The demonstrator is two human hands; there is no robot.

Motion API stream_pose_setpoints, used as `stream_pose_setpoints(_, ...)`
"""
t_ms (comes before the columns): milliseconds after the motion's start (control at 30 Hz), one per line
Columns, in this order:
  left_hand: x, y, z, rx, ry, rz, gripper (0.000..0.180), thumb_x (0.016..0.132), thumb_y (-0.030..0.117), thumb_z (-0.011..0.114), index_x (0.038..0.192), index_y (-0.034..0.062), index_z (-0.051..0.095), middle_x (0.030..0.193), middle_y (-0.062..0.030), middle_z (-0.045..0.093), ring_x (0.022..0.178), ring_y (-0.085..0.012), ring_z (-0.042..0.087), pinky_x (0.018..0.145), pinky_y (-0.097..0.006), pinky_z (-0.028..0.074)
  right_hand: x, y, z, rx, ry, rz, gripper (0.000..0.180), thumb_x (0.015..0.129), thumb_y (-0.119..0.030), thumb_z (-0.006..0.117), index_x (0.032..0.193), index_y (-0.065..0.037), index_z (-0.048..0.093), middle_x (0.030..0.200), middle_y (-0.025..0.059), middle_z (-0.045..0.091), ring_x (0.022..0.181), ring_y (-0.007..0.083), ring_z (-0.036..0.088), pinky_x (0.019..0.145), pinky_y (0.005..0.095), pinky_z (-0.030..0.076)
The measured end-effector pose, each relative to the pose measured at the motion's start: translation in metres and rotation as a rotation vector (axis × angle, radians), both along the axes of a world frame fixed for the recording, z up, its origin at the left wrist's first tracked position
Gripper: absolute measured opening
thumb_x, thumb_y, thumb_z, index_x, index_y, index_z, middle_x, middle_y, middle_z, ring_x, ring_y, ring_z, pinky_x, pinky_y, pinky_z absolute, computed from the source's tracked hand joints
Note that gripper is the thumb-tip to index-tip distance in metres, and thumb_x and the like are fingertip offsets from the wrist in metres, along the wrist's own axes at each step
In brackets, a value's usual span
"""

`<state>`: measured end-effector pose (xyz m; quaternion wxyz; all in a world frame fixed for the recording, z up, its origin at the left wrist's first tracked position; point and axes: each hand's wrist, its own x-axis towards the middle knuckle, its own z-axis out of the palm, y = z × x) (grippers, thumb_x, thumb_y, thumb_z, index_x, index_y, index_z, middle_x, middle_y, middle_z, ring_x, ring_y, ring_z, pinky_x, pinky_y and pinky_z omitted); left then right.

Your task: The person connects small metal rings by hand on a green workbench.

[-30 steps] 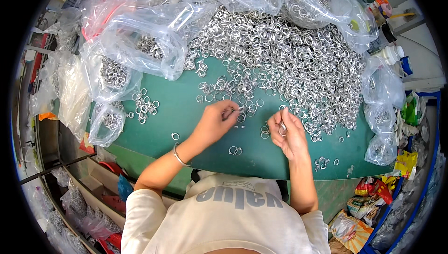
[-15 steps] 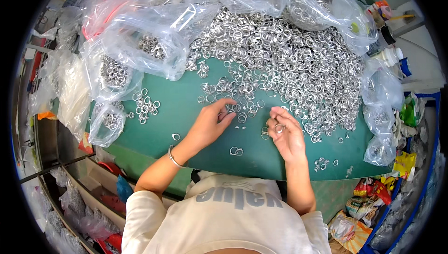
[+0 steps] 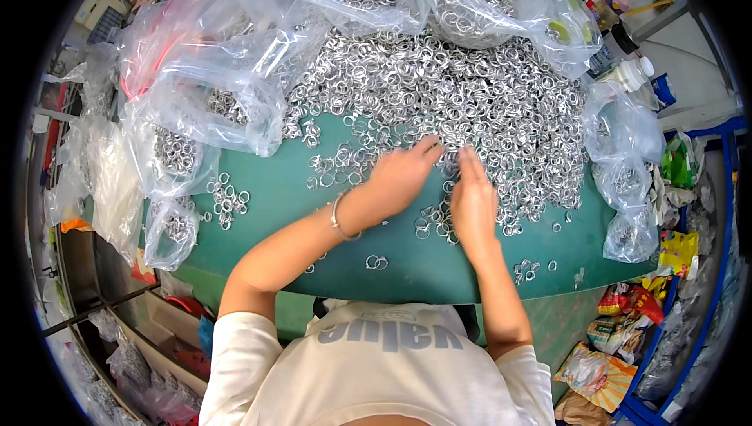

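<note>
A broad heap of silver-coloured metal rings (image 3: 509,120) covers the far part of the green tabletop (image 3: 313,289). At its near edge my left hand (image 3: 398,182), a bangle (image 3: 337,218) on its wrist, reaches right with blurred fingers whose grip is unclear. Close beside it, my right hand (image 3: 473,203) points away from me, fingers stretched out among the rings. Anything under either hand is hidden. A small cluster of rings (image 3: 435,224) lies left of my right hand. Two overlapping rings (image 3: 377,262) sit nearer the front edge.
Clear plastic bags of rings (image 3: 223,105) crowd the left and back. More knotted bags (image 3: 627,183) hang at the right edge. Small ring groups lie at left (image 3: 228,200) and front right (image 3: 526,271). A white bottle (image 3: 631,74) stands at far right.
My left hand has moved right and farther into the rings. My right hand has moved away from me, its fingers straighter; the ring seen at its fingers no longer shows. The view has shifted slightly.
</note>
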<state>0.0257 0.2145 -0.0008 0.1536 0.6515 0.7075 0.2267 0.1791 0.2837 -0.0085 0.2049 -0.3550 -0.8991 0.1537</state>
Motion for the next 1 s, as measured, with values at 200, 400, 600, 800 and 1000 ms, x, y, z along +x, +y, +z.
stream_pose_setpoints(200,-0.006,-0.066,0.013,-0.049,-0.021,-0.015,0.047,0.066,-0.011,0.056,0.11,0.0038,0.059,0.128,-0.0071,0.055,0.079,-0.0312,0.065,0.066,-0.039,0.054,0.014,-0.043,0.014,-0.236,0.003,0.287,0.063,0.072,0.008,0.054,0.134,-0.004,0.046,0.139,0.014,0.047,0.069,0.0364,0.066,0.062,0.0419,0.056)
stream_pose_setpoints(400,-0.019,-0.092,0.012,0.066,-0.117,0.078,0.036,0.068,-0.012,0.054,0.099,0.0051,0.061,0.106,-0.009,0.059,0.074,-0.0347,0.063,0.062,-0.042,0.052,0.03,-0.029,0.022,-0.758,0.262,0.265,0.02,0.083,-0.004,0.063,0.103,-0.003,0.067,0.082,0.0093,0.064,0.056,0.019,0.059,0.054,0.0316,0.047)
stream_pose_setpoints(600,0.0,-0.082,0.009,0.066,-0.109,0.192,0.026,0.081,-0.002,0.056,0.104,0.0083,0.062,0.088,-0.0092,0.058,0.066,-0.0338,0.06,0.056,-0.041,0.049,0.012,0.002,0.025,-0.523,0.118,-0.019,0.017,0.084,-0.013,0.068,0.099,-0.006,0.069,0.06,0.0078,0.058,0.049,0.0173,0.051,0.049,0.0316,0.041)
stream_pose_setpoints(800,0.01,-0.078,0.01,-0.087,0.011,0.135,0.025,0.088,0.019,0.063,0.11,0.0096,0.06,0.082,-0.0104,0.063,0.062,-0.0323,0.062,0.053,-0.04,0.05,-0.02,0.004,0.015,-0.157,-0.075,0.114,0.022,0.081,-0.018,0.07,0.101,-0.009,0.066,0.071,0.0154,0.065,0.063,0.0343,0.063,0.056,0.0434,0.048)
stream_pose_setpoints(1000,-0.006,-0.072,0.009,-0.03,-0.031,0.241,0.027,0.087,0.02,0.063,0.111,0.008,0.06,0.087,-0.0115,0.066,0.061,-0.0327,0.062,0.054,-0.042,0.05,-0.005,0.013,0.022,-0.205,-0.17,-0.049,0.01,0.082,-0.014,0.067,0.087,-0.008,0.062,0.069,0.0145,0.065,0.062,0.0351,0.064,0.055,0.0449,0.048)
